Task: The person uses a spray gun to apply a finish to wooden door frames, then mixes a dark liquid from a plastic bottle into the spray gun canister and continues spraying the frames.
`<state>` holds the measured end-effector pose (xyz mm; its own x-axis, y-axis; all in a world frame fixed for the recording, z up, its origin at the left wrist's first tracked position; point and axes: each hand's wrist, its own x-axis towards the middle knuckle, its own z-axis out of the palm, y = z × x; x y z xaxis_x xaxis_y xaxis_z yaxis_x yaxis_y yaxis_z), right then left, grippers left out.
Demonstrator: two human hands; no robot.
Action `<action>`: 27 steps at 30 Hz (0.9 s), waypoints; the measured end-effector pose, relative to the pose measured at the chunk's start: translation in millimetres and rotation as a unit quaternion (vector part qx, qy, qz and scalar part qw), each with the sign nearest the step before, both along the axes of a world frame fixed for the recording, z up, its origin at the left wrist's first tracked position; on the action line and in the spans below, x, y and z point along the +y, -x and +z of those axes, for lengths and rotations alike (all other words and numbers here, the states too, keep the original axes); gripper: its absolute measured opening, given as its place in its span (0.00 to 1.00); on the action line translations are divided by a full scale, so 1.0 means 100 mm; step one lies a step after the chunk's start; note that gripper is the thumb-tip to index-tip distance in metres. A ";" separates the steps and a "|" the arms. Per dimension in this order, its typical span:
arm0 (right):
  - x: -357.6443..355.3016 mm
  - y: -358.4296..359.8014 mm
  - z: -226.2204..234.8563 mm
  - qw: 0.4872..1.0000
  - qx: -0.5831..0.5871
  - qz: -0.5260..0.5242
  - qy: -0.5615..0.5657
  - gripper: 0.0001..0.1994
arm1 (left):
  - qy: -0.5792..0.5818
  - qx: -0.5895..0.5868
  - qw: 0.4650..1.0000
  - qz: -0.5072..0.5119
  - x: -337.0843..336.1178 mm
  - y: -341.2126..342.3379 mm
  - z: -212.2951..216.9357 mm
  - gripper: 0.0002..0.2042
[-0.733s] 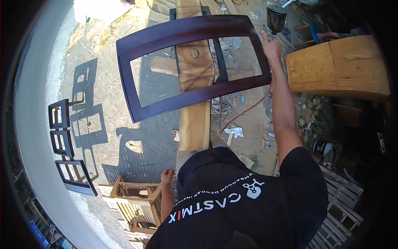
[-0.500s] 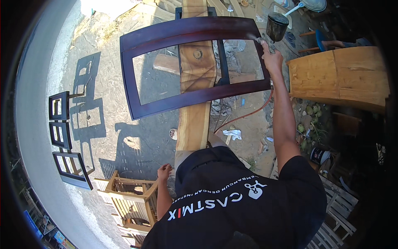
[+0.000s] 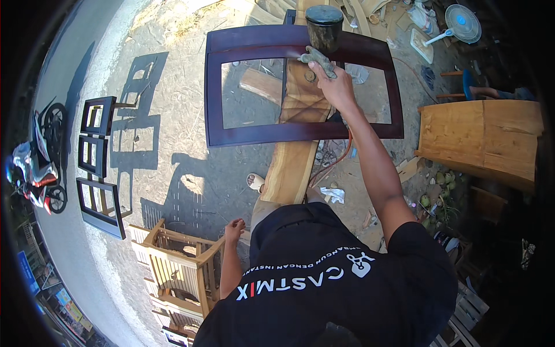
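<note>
My right hand (image 3: 336, 89) is closed round a spray gun (image 3: 319, 61), its dark cup (image 3: 324, 33) standing over the upper rail. Beneath the gun lies a dark reddish-brown wooden frame (image 3: 254, 43) with a wide opening and a slightly curved top rail. The frame rests across a long natural-wood plank (image 3: 289, 168). A thin orange hose (image 3: 341, 157) runs down beside the plank. My left hand (image 3: 234, 230) hangs low near a slatted wooden chair (image 3: 179, 272), fingers loosely curled and nothing visible in them.
Three small dark frames (image 3: 99, 202) stand at the left by the road. Beyond them is a motorcycle (image 3: 43, 159). A light wooden cabinet (image 3: 480, 139) is at the right, with a person's arm behind it. A fan (image 3: 462, 24) and green coconuts (image 3: 436, 196) sit on that side.
The right hand with the spray gun has moved left along the frame's upper rail. My view has shifted, and a motorcycle has come into sight on the road at left.
</note>
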<state>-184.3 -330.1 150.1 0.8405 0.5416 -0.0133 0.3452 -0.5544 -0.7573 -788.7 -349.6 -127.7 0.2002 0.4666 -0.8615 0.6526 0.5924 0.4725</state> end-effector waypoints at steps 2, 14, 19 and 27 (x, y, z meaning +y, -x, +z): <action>0.29 0.08 -0.13 1.000 0.012 0.025 -0.001 0.27 | 0.005 -0.002 1.000 0.009 -0.02 0.04 0.00 0.17; 0.93 0.82 -0.18 0.993 0.032 0.108 -0.029 0.28 | 0.009 0.004 1.000 0.017 0.12 0.13 0.05 0.16; 0.22 0.38 -0.27 0.999 -0.030 0.004 0.012 0.29 | 0.010 -0.001 1.000 0.008 0.19 0.04 0.10 0.16; -0.94 -0.51 -0.31 0.983 -0.041 -0.173 0.038 0.28 | 0.012 0.000 0.999 -0.046 0.34 -0.12 -0.03 0.16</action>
<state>-133.1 -424.1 119.1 0.9743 0.2228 0.0334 0.1844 -0.7036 -0.6862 -776.9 -316.0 -130.7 0.2419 0.4261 -0.8718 0.7043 0.5409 0.4597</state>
